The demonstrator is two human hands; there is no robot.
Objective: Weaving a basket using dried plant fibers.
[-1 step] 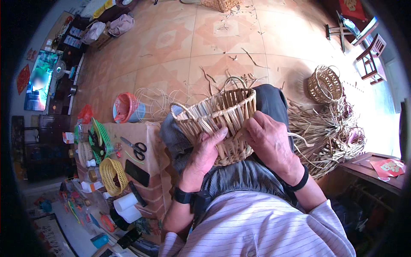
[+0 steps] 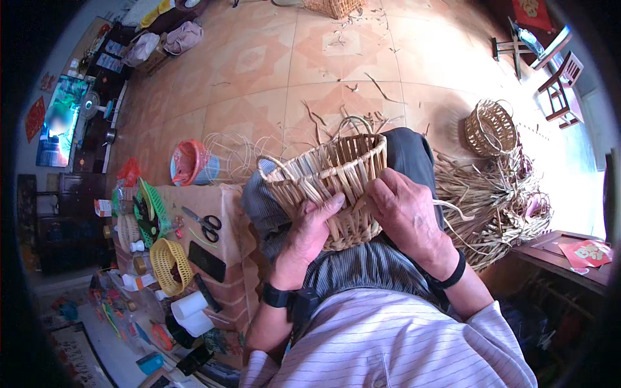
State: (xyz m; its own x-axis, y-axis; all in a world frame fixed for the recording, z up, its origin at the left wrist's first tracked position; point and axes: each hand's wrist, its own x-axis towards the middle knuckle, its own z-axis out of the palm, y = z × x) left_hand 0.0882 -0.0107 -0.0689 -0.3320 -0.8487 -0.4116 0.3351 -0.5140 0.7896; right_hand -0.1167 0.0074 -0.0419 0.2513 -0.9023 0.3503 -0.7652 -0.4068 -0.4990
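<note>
A woven basket [image 2: 352, 223] of pale, flat plant strips rests tilted on my lap, with looped handles standing at its rim. My left hand [image 2: 310, 226] grips its near left side, thumb pressed on the outer wall. At the near right side of the wall, my right hand [image 2: 407, 210] is closed with thumb and forefinger pinching a strip [image 2: 362, 202] of the weave. A pale loose strand [image 2: 456, 208] sticks out to the right from behind that hand. The left hand's other fingers are hidden by the basket.
Right of my knees lies a heap of dried strips [image 2: 485, 207], with a finished-looking basket [image 2: 490, 128] behind it. On the left, a covered table holds scissors [image 2: 210, 228], a phone [image 2: 207, 261] and a yellow plastic basket [image 2: 171, 266]. A lined bucket [image 2: 194, 163] stands beyond the table.
</note>
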